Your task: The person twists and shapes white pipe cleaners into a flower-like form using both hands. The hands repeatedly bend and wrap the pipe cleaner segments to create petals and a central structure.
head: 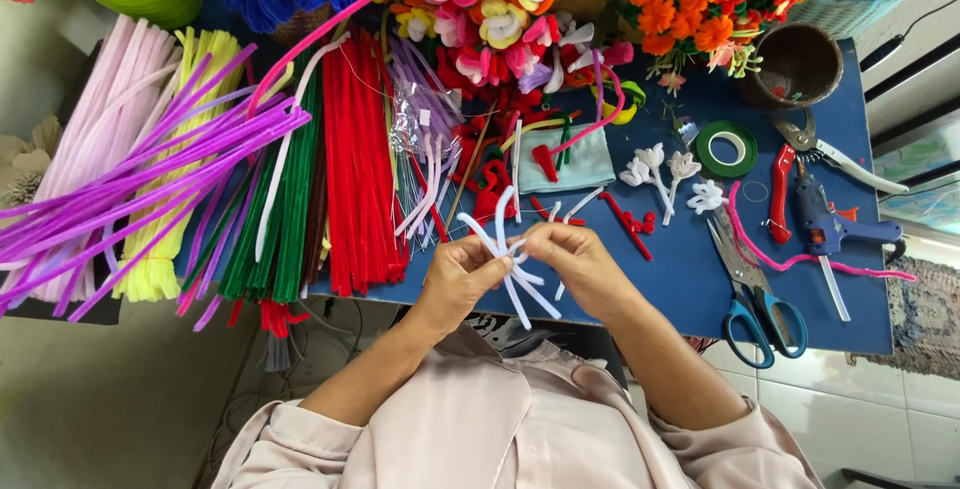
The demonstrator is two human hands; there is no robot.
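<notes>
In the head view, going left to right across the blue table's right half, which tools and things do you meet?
White pipe-cleaner flowers → green tape roll → blue-handled scissors → red-handled pliers → blue glue gun.

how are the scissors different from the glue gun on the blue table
The scissors are metal blades with two blue loop handles, lying shut near the table's front edge. The glue gun is a chunky blue plastic body with a nozzle, lying on its side farther back. Both are blue-handled tools lying untouched, off to the side of the right hand.
</notes>
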